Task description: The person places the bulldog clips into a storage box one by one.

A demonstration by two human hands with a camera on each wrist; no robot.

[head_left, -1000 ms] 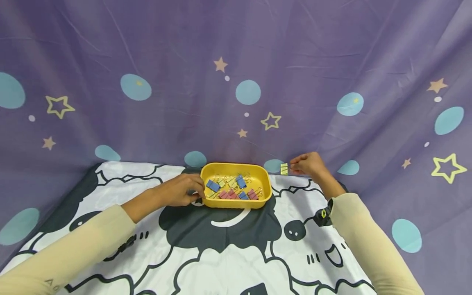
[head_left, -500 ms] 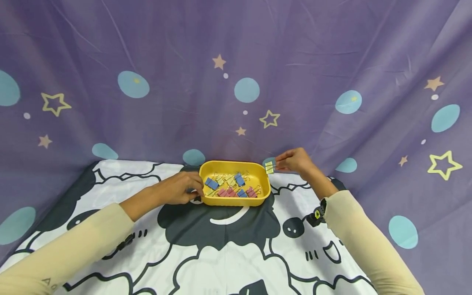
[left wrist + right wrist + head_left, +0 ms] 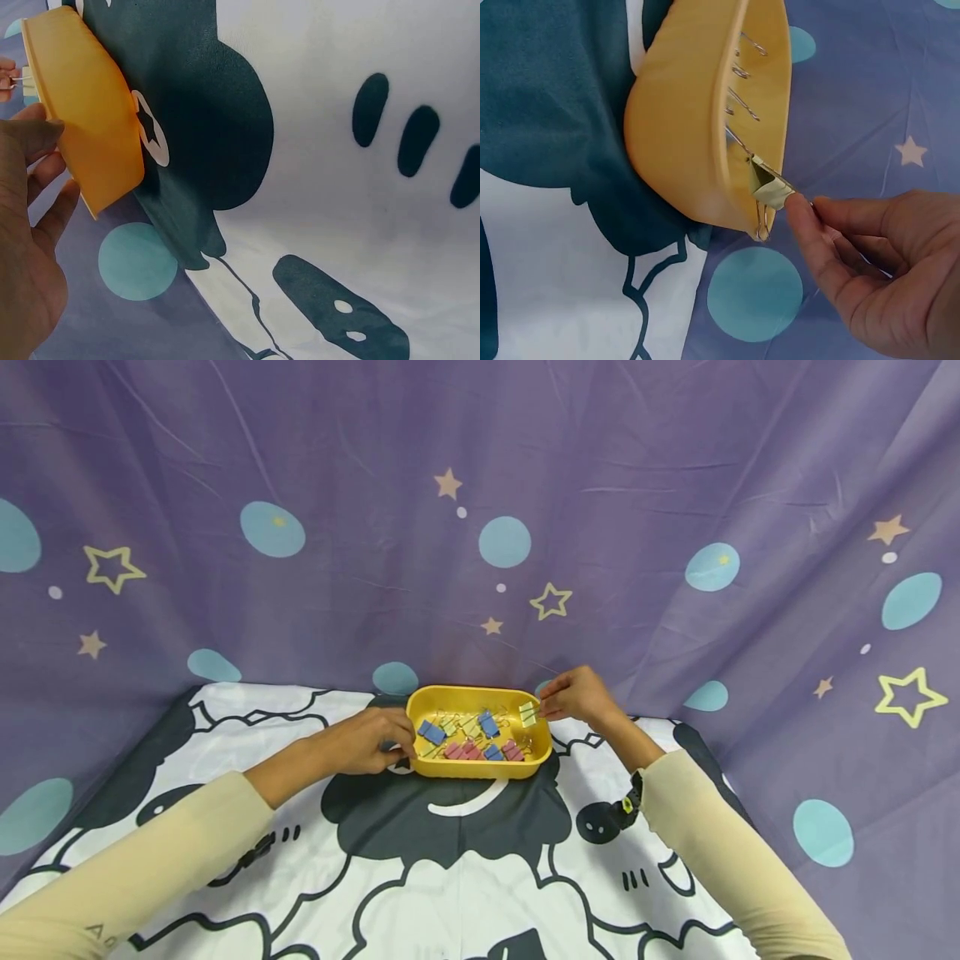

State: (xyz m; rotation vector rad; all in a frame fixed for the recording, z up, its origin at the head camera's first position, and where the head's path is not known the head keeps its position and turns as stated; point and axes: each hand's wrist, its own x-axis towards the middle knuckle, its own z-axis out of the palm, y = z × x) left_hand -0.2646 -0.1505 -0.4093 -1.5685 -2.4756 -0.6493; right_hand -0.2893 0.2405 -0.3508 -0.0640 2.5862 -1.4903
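Observation:
A yellow plastic tray (image 3: 480,771) lies near the back of the cloth-covered table, with blue, pink and pale yellow binder clips in it. At the tray's left end my left hand (image 3: 369,743) pinches the rim; in the left wrist view the thumb (image 3: 37,131) lies right at that rim. My right hand (image 3: 581,695) holds a pale yellow binder clip (image 3: 771,189) by its wire handles, between thumb and forefinger. That clip is over the tray's right end. Inside lie a blue clip (image 3: 431,733), a pink clip (image 3: 513,751) and several more.
A white cloth with dark cartoon drawings (image 3: 457,827) covers the table. Directly behind the tray hangs a purple curtain (image 3: 337,568) with stars and blue ovals, meeting the table's back edge.
My right hand has carried the pale yellow binder clip leftward, from beside the tray to over its right end. The left hand stays at the left rim.

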